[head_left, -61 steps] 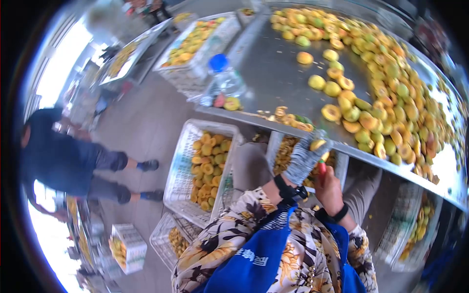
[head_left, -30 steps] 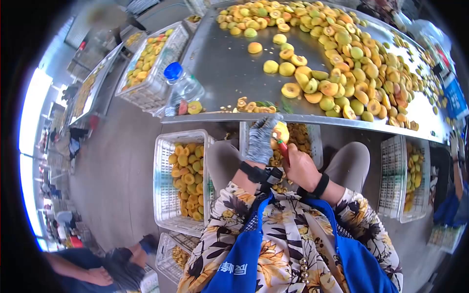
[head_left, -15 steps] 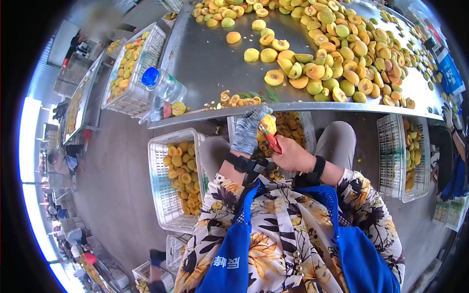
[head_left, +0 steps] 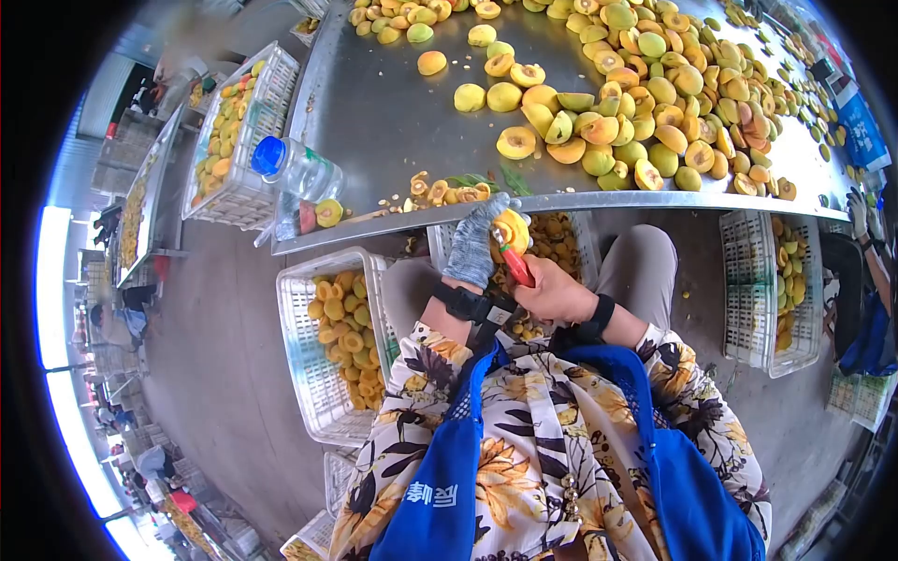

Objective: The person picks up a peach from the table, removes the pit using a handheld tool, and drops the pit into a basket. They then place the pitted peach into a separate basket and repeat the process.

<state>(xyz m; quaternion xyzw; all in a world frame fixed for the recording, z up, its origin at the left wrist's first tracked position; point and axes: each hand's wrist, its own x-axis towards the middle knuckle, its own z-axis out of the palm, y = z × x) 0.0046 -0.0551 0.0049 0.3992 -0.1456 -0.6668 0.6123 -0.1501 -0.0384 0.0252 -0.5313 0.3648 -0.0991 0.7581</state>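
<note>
My left hand (head_left: 474, 245), in a grey knit glove, grips a yellow-orange fruit half (head_left: 511, 227) just below the metal table's front edge (head_left: 599, 200). My bare right hand (head_left: 558, 292) holds a red-handled knife (head_left: 516, 266) whose tip meets the fruit. Both hands hover over a white crate (head_left: 591, 254) of cut fruit between my knees. A large heap of whole and halved yellow fruit (head_left: 645, 103) covers the table top.
A clear water bottle with a blue cap (head_left: 295, 178) lies at the table's left edge. White crates of halved fruit stand at my left (head_left: 329, 341) and right (head_left: 772, 285). Another crate (head_left: 234, 131) sits far left. A co-worker's gloved hand (head_left: 857, 210) shows at the right.
The view has swung from the left floor back over the table. My hands stayed together on the fruit, the knife working at it; the person in dark clothes at left is out of view.
</note>
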